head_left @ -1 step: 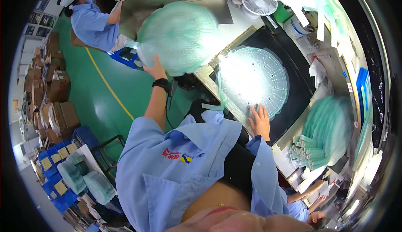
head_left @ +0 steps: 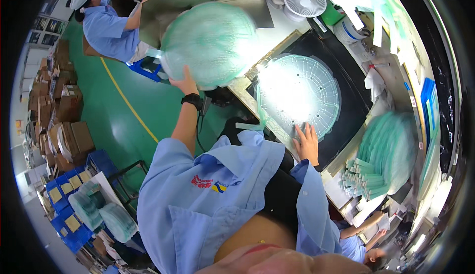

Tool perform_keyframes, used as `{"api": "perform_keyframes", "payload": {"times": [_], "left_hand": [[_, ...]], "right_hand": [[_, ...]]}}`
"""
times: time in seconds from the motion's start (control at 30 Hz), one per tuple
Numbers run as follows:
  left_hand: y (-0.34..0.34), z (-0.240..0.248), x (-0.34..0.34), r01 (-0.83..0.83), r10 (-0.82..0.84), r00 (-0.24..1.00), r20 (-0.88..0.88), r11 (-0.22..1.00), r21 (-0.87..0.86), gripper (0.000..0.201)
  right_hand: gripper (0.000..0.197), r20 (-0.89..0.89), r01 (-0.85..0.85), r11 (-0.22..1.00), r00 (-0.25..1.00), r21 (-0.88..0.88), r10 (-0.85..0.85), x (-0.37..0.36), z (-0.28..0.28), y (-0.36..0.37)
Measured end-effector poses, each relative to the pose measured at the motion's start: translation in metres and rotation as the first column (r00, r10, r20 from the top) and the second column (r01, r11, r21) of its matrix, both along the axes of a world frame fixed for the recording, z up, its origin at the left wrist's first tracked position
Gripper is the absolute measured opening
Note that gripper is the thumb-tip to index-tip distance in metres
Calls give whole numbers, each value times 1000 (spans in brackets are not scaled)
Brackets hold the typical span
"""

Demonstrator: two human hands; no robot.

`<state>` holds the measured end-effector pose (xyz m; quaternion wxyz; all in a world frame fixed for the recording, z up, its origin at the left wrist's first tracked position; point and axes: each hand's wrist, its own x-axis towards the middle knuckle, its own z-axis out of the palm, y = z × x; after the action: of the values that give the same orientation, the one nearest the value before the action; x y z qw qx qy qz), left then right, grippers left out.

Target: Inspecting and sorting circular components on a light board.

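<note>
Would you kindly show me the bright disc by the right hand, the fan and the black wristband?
Bright disc (head_left: 301,97): head view, on its glare-washed middle.
Fan (head_left: 305,0): head view, on its round grille.
Black wristband (head_left: 190,99): head view, on its outer face.

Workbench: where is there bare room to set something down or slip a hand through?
The black mat is bare between the clear disc and the stacked sheets, and above the disc toward the tub. White bench between the fan and the pile at the left hand looks free, though glare hides detail. Crowded: around fan and tub, plus the stacked sheets' corner.
</note>
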<state>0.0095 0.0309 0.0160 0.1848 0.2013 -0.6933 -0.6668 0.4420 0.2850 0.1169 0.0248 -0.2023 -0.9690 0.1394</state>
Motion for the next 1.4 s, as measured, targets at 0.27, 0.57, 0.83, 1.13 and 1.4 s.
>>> {"api": "perform_keyframes", "payload": {"times": [0.27, 0.57, 0.83, 1.13, 1.4], "left_hand": [[4, 5, -2, -104, 94, 986, 140, 992, 68, 92], [-65, -6, 157, 482, -482, 754, 446, 868, 122, 55], [-6, 17, 300, 893, -754, -193, 628, 130, 431, 44], [88, 15, 307, 613, -847, -164, 506, 314, 725, 65], [104, 28, 305, 831, -739, -282, 612, 131, 541, 71]], "right_hand": [[61, 62, -5, 1000, 998, 15, 4, 6, -9, -4], [49, -192, 121, 990, 972, -78, -134, 57, 48, 61], [67, -57, 484, 834, 871, 266, -487, 266, 183, 196], [134, 159, 631, 774, 770, -53, -617, 382, 170, 268], [98, 97, 470, 834, 853, 289, -514, 384, 151, 226]]}}
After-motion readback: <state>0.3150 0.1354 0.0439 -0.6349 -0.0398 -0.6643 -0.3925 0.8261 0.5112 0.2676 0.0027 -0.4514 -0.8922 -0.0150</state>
